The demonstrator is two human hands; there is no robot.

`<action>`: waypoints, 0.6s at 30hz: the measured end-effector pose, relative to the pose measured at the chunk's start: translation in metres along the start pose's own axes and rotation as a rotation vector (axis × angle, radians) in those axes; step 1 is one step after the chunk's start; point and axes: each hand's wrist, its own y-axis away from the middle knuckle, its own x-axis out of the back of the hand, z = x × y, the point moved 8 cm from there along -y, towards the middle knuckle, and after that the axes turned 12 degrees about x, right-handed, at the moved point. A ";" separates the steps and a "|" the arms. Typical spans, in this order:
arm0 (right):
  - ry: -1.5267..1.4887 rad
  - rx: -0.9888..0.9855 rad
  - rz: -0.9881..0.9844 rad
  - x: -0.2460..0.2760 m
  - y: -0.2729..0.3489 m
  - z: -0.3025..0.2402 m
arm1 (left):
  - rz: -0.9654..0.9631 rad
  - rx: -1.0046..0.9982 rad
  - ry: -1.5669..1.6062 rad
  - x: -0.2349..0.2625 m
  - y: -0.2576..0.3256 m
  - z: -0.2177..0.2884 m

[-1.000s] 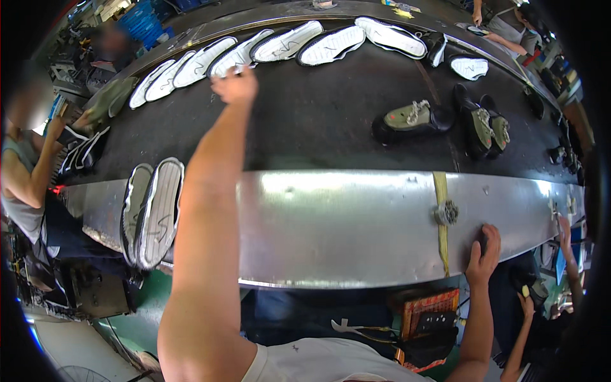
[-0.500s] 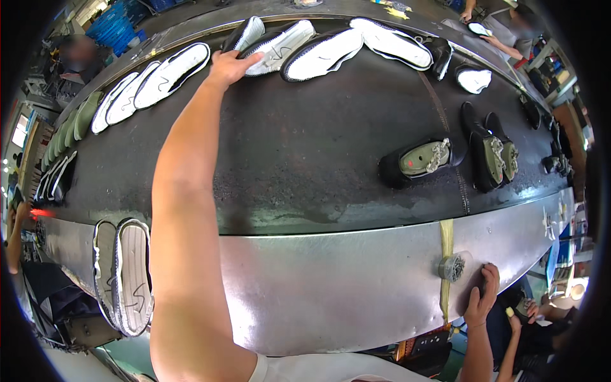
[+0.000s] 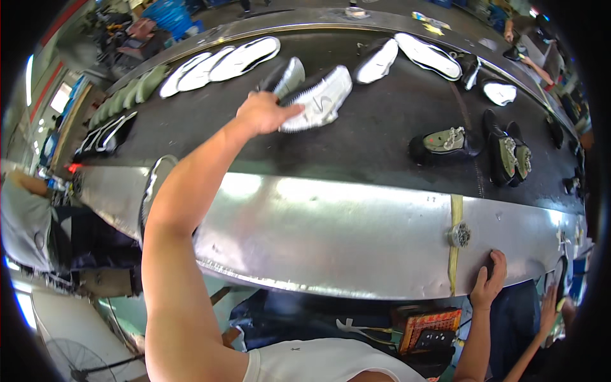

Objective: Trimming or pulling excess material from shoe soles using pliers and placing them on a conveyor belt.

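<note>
My left hand [image 3: 264, 114] reaches out over the black belt and grips a pair of shoe uppers. One shoe upper [image 3: 320, 102] shows its white underside with a stitched edge and a dark pen mark; its mate [image 3: 287, 77], dark with a pale underside, is partly hidden behind my fingers. Both are tilted above the belt. At the near right, my right hand [image 3: 489, 280] lies on the front edge of the metal tabletop [image 3: 356, 242], fingers loosely stretched, holding nothing. A small clear tub of metal bits [image 3: 459, 235] stands on a yellow strap beside it.
Along the far side of the belt [image 3: 356, 146] lie white-bottomed uppers [image 3: 245, 58] and green pieces [image 3: 147, 84]. Black shoes with green insoles [image 3: 445, 141] stand to the right. My left arm partly covers another upper [image 3: 151, 191]. Another person's hand [image 3: 548, 309] shows at the right.
My left hand has lifted the two uppers from the far row and brought them nearer. The whole view has shifted; my right hand stays at the table edge.
</note>
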 end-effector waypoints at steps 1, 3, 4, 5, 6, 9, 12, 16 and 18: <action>-0.020 0.016 0.001 -0.002 0.002 0.000 | 0.036 -0.021 -0.018 0.006 0.035 -0.019; 0.020 0.059 0.061 -0.003 0.003 -0.004 | 0.022 -0.023 0.020 0.012 0.108 -0.065; -0.005 0.075 0.060 -0.006 0.002 -0.004 | 0.146 -0.042 0.069 0.020 0.154 -0.085; -0.009 0.067 0.059 -0.009 0.001 -0.004 | 0.065 -0.030 0.113 0.012 0.183 -0.108; -0.004 0.053 0.053 -0.012 0.003 -0.002 | 0.044 0.027 0.206 0.007 0.213 -0.123; 0.059 0.040 0.043 -0.013 0.007 0.002 | 0.267 -0.144 0.226 -0.002 0.278 -0.158; 0.059 0.024 0.019 -0.012 0.009 0.010 | 0.217 -0.258 0.360 0.000 0.289 -0.176; 0.078 0.008 -0.027 -0.018 0.007 0.011 | 0.370 -0.251 0.547 0.054 0.196 -0.190; 0.070 -0.018 -0.051 -0.024 0.008 0.011 | 0.382 -0.213 0.421 0.070 0.102 -0.180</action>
